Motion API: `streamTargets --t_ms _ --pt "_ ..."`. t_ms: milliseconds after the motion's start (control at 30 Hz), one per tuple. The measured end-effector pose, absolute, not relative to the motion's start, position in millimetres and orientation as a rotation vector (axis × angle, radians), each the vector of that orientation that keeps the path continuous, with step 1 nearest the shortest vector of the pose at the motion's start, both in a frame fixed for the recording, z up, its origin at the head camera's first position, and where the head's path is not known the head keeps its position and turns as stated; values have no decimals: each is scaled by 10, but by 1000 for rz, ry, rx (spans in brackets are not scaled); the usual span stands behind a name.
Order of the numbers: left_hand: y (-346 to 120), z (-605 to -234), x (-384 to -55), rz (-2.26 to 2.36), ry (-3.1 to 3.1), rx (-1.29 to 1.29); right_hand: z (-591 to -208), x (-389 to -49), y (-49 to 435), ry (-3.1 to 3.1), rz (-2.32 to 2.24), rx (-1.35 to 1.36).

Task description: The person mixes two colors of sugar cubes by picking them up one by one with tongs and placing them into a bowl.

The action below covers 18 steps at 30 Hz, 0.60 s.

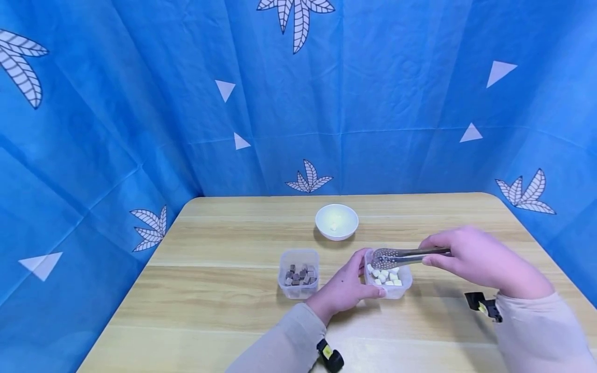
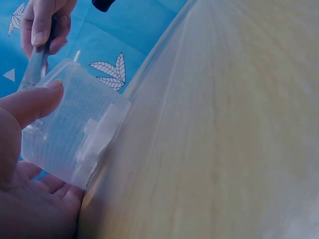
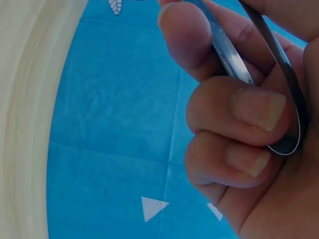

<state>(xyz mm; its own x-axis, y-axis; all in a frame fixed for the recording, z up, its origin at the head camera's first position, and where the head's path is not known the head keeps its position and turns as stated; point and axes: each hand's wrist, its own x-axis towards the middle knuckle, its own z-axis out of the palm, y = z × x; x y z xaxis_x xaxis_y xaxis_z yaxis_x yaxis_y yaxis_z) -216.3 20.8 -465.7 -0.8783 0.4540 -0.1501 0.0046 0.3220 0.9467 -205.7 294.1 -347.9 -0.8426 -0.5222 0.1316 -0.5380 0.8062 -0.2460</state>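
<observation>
My left hand [image 1: 344, 291] holds a clear plastic container [image 1: 395, 293] on the table, thumb on its near wall and fingers round the far side. Small white pieces [image 1: 388, 277] lie inside it; they look like mini marshmallows, but I cannot tell for sure. Metal tongs [image 1: 410, 253] with perforated heads reach over this container, gripped in my right hand [image 1: 480, 259]. In the right wrist view, curled fingers [image 3: 239, 109] wrap the tongs' bent end. Whether the heads pinch a piece is hidden. In the left wrist view, the thumb [image 2: 40, 102] presses the container wall.
A white bowl [image 1: 345, 234] with a small pale piece [image 1: 333, 227] in it stands behind the containers. Left of my left hand sits another clear container [image 1: 298, 294], holding several dark brown cubes [image 1: 300, 274]. A blue patterned cloth [image 1: 387, 103] hangs behind the wooden table [image 1: 200, 290].
</observation>
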Motion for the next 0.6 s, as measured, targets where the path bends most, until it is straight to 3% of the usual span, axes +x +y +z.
streamTargets --t_ms 600 --pt "206 -4680 -2171 1585 2197 428 -3659 -2086 2697 -2999 309 818"
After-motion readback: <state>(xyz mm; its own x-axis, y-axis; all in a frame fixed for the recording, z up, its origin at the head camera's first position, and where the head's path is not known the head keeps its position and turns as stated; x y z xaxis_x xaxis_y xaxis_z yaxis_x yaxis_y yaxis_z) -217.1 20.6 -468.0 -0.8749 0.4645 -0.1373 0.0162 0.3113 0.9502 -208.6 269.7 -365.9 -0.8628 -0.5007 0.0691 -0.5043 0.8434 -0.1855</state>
